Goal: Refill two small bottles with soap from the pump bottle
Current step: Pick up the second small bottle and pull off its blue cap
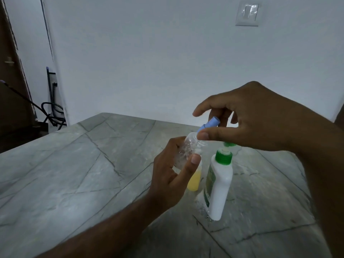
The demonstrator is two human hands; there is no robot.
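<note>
Table (74, 174): grey stone, white wall behind.
Pump bottle (189, 146): clear, tilted, blue pump up-right, above white bottle (219, 185).
Left hand (173, 174): grips its body.
Right hand (247, 123): pinches the pump.

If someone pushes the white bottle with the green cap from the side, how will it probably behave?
The white bottle looks tall and narrow, so it would probably tip rather than slide. Its green cap appears open, so soap might spill. The marble table looks smooth, offering little grip.
</note>
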